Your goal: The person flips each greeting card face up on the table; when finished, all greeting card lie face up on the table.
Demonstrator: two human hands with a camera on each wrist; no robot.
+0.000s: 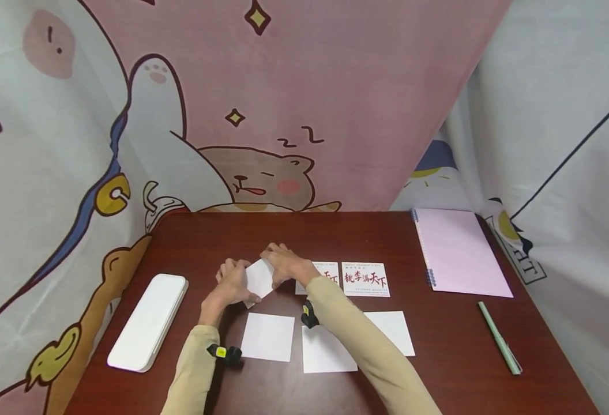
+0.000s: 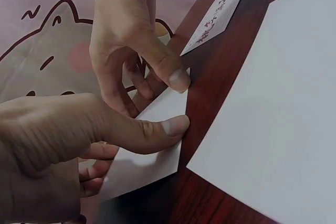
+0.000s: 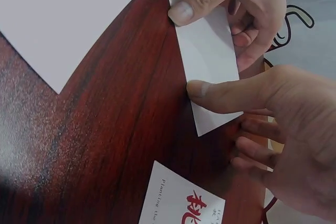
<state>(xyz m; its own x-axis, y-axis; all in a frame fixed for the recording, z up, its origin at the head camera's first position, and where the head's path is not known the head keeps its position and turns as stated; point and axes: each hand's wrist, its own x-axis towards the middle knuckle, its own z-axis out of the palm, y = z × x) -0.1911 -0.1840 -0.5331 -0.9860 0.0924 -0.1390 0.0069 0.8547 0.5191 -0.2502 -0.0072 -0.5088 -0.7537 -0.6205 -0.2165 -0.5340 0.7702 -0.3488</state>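
Note:
A small white card (image 1: 259,279) is held tilted up between both hands over the back-left part of the dark red table. My left hand (image 1: 232,282) pinches its left side, the thumb on the front face and the fingers behind. On the opposite side my right hand (image 1: 285,264) pinches the same card, its thumb at the long edge in the right wrist view. Just right of the hands lie two cards with red lettering, one partly covered by the right forearm and the other card (image 1: 365,282) in full sight.
Three blank white sheets lie nearer the front: a left sheet (image 1: 268,337), a middle sheet (image 1: 327,353) and a right sheet (image 1: 395,331), partly under the right sleeve. A white case (image 1: 149,323) is at left. At right are a pink spiral notebook (image 1: 462,251) and a green pen (image 1: 499,337).

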